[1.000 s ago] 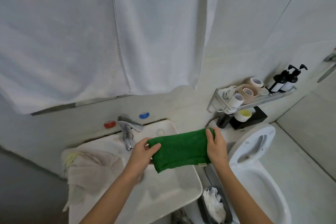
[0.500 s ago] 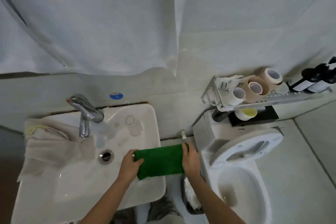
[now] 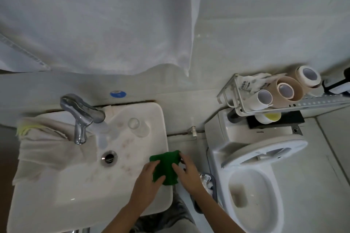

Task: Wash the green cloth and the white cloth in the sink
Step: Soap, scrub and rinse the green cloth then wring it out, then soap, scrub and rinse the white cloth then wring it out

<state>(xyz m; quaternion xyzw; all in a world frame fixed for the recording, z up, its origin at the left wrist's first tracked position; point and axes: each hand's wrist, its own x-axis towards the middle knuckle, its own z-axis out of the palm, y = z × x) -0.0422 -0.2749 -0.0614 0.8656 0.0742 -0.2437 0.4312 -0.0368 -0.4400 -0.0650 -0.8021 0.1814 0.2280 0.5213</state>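
The green cloth (image 3: 166, 164) is bunched into a small wad over the right rim of the white sink (image 3: 75, 191). My left hand (image 3: 149, 179) grips its left side with the thumb on top. My right hand (image 3: 187, 172) grips its right side, fingers curled over the fabric. The white cloth (image 3: 45, 149), off-white with a yellow edge, lies draped over the sink's left rim, beside the chrome tap (image 3: 81, 117). The drain (image 3: 108, 157) sits uncovered in the basin.
A clear glass (image 3: 137, 126) stands on the sink's back right corner. A toilet (image 3: 253, 181) with its lid up stands to the right, a small bin (image 3: 206, 185) between it and the sink. A wall shelf (image 3: 284, 100) holds tape rolls. A white towel (image 3: 94, 21) hangs above.
The green cloth was held stretched wide between my hands; they have come together and squeezed it into a wad at the sink's right rim. The view has tilted further down.
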